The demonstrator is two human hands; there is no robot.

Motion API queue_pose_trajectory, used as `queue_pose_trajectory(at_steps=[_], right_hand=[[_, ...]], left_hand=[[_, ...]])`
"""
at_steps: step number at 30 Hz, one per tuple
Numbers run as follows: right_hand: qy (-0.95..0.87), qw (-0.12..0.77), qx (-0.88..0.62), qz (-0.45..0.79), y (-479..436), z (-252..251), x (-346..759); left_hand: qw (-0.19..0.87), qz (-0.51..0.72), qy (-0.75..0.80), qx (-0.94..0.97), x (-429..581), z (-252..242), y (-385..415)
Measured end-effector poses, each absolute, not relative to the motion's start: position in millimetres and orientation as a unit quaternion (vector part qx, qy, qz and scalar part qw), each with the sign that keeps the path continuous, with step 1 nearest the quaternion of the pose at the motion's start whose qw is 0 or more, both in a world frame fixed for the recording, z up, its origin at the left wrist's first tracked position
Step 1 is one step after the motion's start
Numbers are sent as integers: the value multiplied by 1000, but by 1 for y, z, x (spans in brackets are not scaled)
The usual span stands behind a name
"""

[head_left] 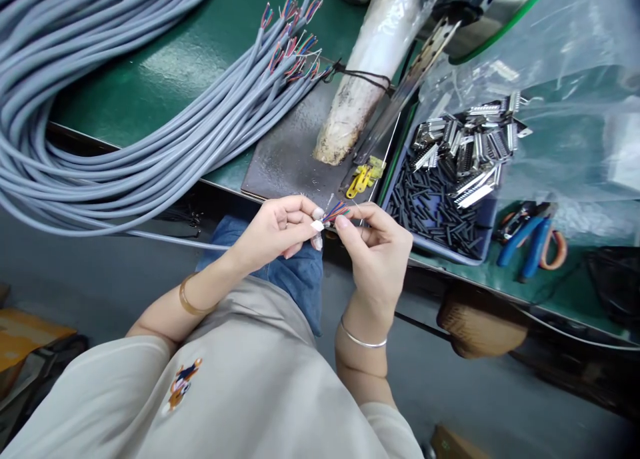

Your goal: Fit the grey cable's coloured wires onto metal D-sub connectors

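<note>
My left hand (290,227) is closed on the end of a grey multi-core cable (175,241), which runs back to the left under my wrist. From its fingertips a fan of thin coloured wires (336,211), blue, red and green among them, sticks out. My right hand (377,242) pinches the tips of these wires between thumb and forefinger. Both hands are close together just in front of the bench edge, above my lap. Beyond them, on a dark plate (285,155), lie small yellow tags or terminals (364,177).
A thick bundle of grey cables (200,125) with stripped ends curves across the left. A plastic-wrapped roll (360,79) stands behind the plate. To the right, a blue tray (465,249) holds black tubes (430,205) and metal connectors (470,145), beside blue-handled pliers (535,242).
</note>
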State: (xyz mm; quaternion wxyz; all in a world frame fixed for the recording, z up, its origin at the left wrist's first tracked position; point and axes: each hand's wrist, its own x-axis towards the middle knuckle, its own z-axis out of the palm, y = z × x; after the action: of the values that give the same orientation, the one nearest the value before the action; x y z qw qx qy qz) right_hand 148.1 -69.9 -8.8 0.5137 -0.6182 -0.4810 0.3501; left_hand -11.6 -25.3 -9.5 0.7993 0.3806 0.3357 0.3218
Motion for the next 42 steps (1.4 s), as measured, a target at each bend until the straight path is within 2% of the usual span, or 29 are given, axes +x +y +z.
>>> queue_pose_trajectory(at_steps=[13,20,42], right_hand=[[-483,507,-628,339,-73,-8,147],[-467,543,-638,284,-78,-6,147],[-455,528,-617,365,-75,-12,152]], left_hand=[[803,313,332,384,-15,-9,-26],[795,316,339,392,-14,-7,-26],[781,299,345,426,-13,-6,-26]])
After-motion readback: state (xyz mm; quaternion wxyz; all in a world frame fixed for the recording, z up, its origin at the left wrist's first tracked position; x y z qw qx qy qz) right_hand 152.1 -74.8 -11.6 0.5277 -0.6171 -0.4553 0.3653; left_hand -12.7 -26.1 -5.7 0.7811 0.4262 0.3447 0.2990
